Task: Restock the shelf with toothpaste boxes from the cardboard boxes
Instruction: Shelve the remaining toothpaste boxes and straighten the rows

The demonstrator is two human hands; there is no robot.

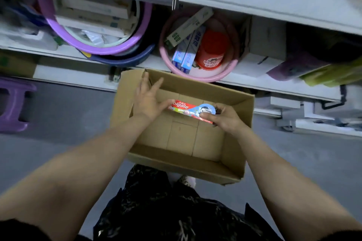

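Observation:
An open cardboard box [231,174] stands on the floor below the shelf. Over its inside, a red toothpaste box [188,108] is held flat. My right hand [225,118] grips its right end with curled fingers and thumb. My left hand [148,100] has its fingers spread and straight, with the thumb touching the toothpaste box's left end. Apart from that one box, I see only the bare cardboard bottom. The white bottom shelf [78,76] runs across just beyond the cardboard box.
A pink basin [207,79] on the bottom shelf holds blue toothpaste boxes [186,56], a green-and-white box and a red cup [211,51]. Purple basins [94,45] with stacked boxes sit to the left. A purple stool [13,103] stands on the grey floor at left.

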